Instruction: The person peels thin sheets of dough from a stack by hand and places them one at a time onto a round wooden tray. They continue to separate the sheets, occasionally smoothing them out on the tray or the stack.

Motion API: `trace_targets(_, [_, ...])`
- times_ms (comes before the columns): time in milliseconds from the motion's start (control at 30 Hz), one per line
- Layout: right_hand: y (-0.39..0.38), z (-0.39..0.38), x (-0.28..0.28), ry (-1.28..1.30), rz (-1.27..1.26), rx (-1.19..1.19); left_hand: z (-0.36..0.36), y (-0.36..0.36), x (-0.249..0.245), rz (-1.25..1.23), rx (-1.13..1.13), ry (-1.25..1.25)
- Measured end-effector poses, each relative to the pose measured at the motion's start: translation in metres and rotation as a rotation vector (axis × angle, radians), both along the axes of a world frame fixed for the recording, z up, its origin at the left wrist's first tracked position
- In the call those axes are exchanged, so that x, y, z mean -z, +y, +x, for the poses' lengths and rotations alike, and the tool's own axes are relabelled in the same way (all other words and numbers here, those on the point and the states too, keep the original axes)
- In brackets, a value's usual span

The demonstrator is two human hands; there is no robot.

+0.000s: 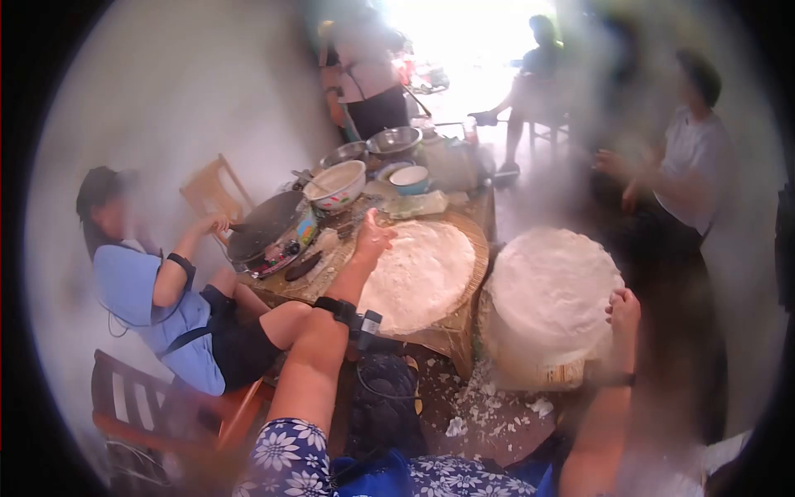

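Observation:
Two large white rounds that look like dough or a floury mass lie in front of me. The left round [426, 269] rests on a woven tray [476, 286] on the wooden table. The right round [553, 282] sits apart, on a lower stand. My left hand [374, 240] is over the upper left edge of the left round, its fingers stretched out and holding nothing. At the right rim of the other round, my right hand [623, 311] has curled fingers. Whatever they pinch there is too blurred to make out.
Bowls stand at the table's back: a patterned bowl [335, 186], a metal basin [395, 142] and a small blue bowl [409, 180]. A seated person [170, 302] holds a dark pan [267, 228] at left. Others are behind and right. White scraps [489, 410] litter the floor.

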State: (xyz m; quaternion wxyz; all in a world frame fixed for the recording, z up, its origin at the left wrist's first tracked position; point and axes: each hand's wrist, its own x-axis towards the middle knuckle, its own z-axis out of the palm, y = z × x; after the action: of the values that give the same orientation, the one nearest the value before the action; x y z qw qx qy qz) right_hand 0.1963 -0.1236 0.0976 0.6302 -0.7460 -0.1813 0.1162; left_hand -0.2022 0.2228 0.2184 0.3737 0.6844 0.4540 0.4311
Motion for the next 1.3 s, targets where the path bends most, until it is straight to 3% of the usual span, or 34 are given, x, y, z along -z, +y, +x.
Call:
trace_targets(67, [-0.002, 0.008, 0.007, -0.049, 0.046, -0.009, 0.01, -0.04, -0.005, -0.072, 0.219, -0.104])
trace_targets(167, [-0.01, 0.012, 0.01, -0.038, 0.083, 0.038, 0.044, -0.089, 0.019, -0.316, 0.496, 0.076])
trace_targets(233, [-0.016, 0.011, 0.008, -0.047, 0.113, 0.094, 0.066, -0.111, 0.062, -0.469, 0.698, 0.075])
trace_targets(333, [-0.017, 0.025, 0.032, -0.253, 0.028, 0.101, 0.098, -0.163, 0.096, -0.59, 0.689, 0.037])
trace_targets(433, [-0.018, 0.041, 0.044, -0.168, -0.181, 0.052, 0.119, -0.181, 0.126, -0.647, 0.587, -0.06])
trace_targets(533, [-0.019, 0.043, 0.056, -0.098, -0.084, 0.103, 0.132, -0.179, 0.153, -0.682, 0.436, -0.165])
trace_targets(767, [-0.027, 0.039, 0.048, -0.104, -0.3, 0.128, 0.134, -0.159, 0.179, -0.722, 0.358, -0.249])
trace_targets(1067, [-0.026, 0.037, 0.052, 0.075, 0.029, 0.096, 0.132, -0.164, 0.172, -0.691, 0.359, -0.378])
trace_targets(1200, [-0.026, 0.03, 0.038, 0.029, -0.021, 0.046, 0.132, -0.16, 0.177, -0.712, 0.378, -0.497])
trace_targets(1300, [-0.022, 0.022, 0.027, 0.215, 0.127, 0.072, 0.133, -0.16, 0.176, -0.745, 0.387, -0.577])
